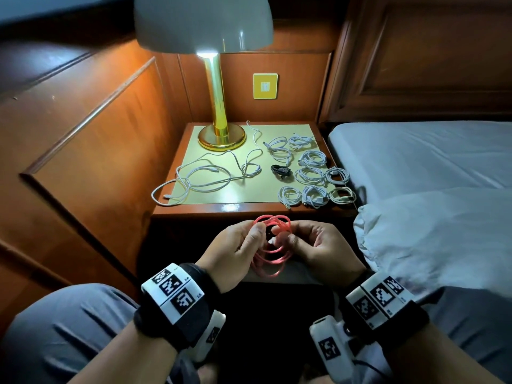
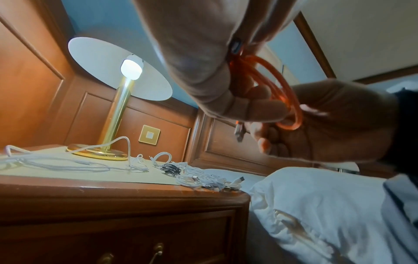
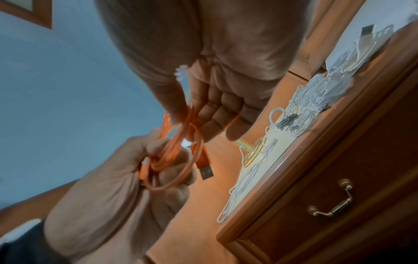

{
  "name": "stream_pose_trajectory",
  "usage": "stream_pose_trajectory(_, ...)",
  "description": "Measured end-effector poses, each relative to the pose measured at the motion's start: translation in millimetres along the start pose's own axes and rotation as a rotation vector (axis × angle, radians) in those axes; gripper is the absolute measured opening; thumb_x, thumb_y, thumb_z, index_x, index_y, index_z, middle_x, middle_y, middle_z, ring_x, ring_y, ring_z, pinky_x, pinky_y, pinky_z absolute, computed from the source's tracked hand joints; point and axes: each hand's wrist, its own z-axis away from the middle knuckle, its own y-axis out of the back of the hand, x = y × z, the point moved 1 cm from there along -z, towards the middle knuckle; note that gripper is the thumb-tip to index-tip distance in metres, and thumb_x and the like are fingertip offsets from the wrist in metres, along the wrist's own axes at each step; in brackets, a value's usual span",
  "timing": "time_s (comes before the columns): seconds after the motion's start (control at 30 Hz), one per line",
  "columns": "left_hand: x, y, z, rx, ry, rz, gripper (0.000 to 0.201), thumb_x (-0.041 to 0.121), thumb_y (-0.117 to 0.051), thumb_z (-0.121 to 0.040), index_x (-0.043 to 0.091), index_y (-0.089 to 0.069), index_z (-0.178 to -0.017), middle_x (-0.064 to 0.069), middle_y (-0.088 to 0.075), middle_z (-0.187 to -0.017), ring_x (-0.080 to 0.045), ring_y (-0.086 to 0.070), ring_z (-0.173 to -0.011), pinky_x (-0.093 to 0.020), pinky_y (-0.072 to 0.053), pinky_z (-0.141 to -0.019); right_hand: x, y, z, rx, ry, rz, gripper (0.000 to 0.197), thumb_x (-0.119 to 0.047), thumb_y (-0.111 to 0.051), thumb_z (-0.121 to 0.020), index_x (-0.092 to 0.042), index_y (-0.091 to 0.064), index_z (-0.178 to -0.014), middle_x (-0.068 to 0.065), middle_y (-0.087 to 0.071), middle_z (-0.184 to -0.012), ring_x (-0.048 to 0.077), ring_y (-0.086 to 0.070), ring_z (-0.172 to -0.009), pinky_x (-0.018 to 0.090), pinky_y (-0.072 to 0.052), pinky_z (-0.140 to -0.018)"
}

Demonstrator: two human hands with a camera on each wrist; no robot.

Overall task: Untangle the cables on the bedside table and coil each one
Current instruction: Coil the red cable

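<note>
An orange-pink cable (image 1: 273, 256) is wound into several loops and held in the air just in front of the bedside table (image 1: 221, 209). My left hand (image 1: 253, 231) pinches the loops on their left side, and my right hand (image 1: 288, 234) pinches them on the right. The right wrist view shows the cable (image 3: 181, 151) bunched in the left hand's fingers, its USB plug (image 3: 205, 170) hanging free. Loose white cables (image 1: 199, 176) lie tangled on the table's left half. Several coiled white cables (image 1: 311, 174) and one black coil (image 1: 281, 171) lie on the right half.
A lit brass lamp (image 1: 221, 134) stands at the back of the table. The bed (image 1: 415, 151) and a white duvet (image 1: 432, 231) are close on the right. Wood panelling closes in the left side. A drawer handle (image 3: 332, 207) sits below the table top.
</note>
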Motion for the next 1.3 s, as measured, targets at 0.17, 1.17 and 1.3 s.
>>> stream_pose_trajectory(0.17,0.4,-2.7,-0.5,0.046,0.039,-0.281,0.041,0.053,-0.031,-0.099,0.024,-0.046,-0.074,0.010,-0.050,-0.064,-0.005,-0.047,-0.056,-0.024,-0.036,-0.058,3.0,-2.8,-2.2,0.032,-0.060,-0.151,0.024,-0.026,-0.063,-0.087,-0.004,-0.072,-0.090,0.016,-0.075,-0.089,0.022,-0.070,-0.083,0.030,-0.055,-0.082)
stream_pose_trajectory(1.17,-4.2,-17.7,-1.2,0.083,0.071,0.087,0.022,0.007,-0.042,-0.103,0.015,-0.059,-0.091,0.002,-0.063,-0.073,-0.019,-0.061,-0.064,-0.046,-0.054,-0.067,7.8,-5.1,-6.1,0.163,-0.108,-0.391,0.024,-0.019,-0.070,-0.088,-0.002,-0.069,-0.105,0.013,-0.072,-0.084,0.023,-0.066,-0.080,0.037,-0.052,-0.087)
stream_pose_trajectory(1.3,-0.8,-19.0,-1.7,0.061,0.197,0.348,0.024,0.001,-0.040,-0.105,0.006,-0.055,-0.086,0.001,-0.060,-0.068,-0.019,-0.055,-0.059,-0.035,-0.050,-0.056,-0.6,-5.5,-3.0,0.077,-0.231,-0.565,0.029,-0.015,-0.066,-0.084,0.001,-0.066,-0.108,0.011,-0.067,-0.076,0.024,-0.063,-0.077,0.034,-0.051,-0.082)
